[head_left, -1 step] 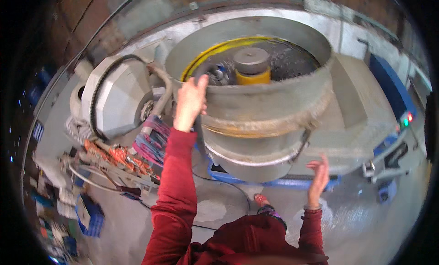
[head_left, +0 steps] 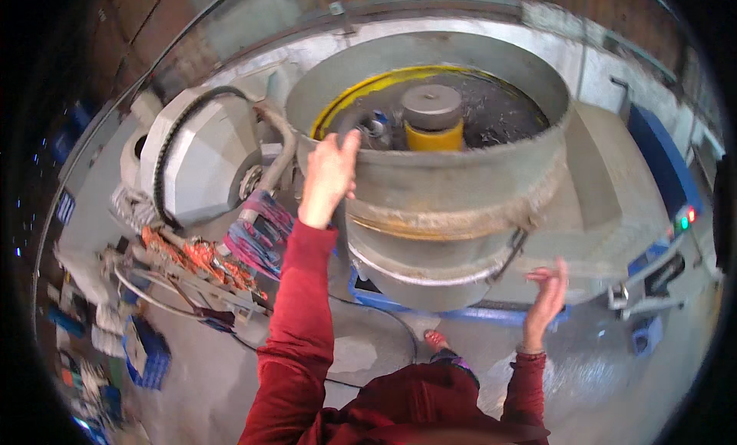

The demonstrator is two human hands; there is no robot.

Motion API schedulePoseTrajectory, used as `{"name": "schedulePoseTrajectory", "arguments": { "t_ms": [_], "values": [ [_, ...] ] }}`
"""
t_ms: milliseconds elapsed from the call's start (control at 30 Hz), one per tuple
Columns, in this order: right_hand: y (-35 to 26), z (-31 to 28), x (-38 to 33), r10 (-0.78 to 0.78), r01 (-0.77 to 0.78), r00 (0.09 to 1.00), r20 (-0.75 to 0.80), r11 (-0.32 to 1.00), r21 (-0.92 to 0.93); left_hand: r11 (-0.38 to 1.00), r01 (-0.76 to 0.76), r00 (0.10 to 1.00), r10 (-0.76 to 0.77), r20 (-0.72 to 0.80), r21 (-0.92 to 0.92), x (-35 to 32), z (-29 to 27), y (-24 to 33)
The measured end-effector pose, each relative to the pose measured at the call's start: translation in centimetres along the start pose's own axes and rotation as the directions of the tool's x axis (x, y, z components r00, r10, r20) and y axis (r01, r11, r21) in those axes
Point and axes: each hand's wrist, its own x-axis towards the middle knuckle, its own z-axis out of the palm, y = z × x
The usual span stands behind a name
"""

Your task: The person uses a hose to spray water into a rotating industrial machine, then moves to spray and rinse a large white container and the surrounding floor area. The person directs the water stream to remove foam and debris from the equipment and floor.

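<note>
Well, left hand: bare, thumb standing apart from the fingers, the person's left hand [head_left: 328, 175] was at the near-left rim beside a curved dark hose [head_left: 352, 122]; I couldn't fairly tell, through the blur, whether it gripped hose or rim.
Right hand: the bare right hand [head_left: 546, 301] hung in the air, fingers loosely spread, holding nothing.
Tub: the big round grey tub [head_left: 453, 172] stood in front of the person, left hand against its side.
Rim risk: a slack grip might have let the hose slide inward; reaching deeper might have dragged the soft red sleeve [head_left: 301, 287] into the contents.
Floor risk: a sideways step might have snagged the thin black cable [head_left: 403, 322].
Inside: wet-looking dark grey mass [head_left: 503, 121], flecked pale, around a yellow cylindrical post [head_left: 434, 138] with a flat grey cap [head_left: 431, 101].
Left side: a pale, flat-faceted drum [head_left: 207, 161] and coarse pink-and-blue cloth [head_left: 261, 234], wound tight.
</note>
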Motion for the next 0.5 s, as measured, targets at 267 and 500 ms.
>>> {"name": "schedulePoseTrajectory", "arguments": {
  "t_ms": [267,500],
  "values": [
    [-10.2,9.8,18.9,-0.496,0.533,0.771,0.399,0.846,0.021,0.997,0.065,0.997,-0.067,0.042,0.039,0.8,0.1,0.7],
    [-13.4,25.3,27.3,-0.028,0.470,0.148,0.989,0.882,-0.046,0.974,0.228,0.973,-0.228,0.029,0.011,0.9,-1.3,1.3]
  ]
}}
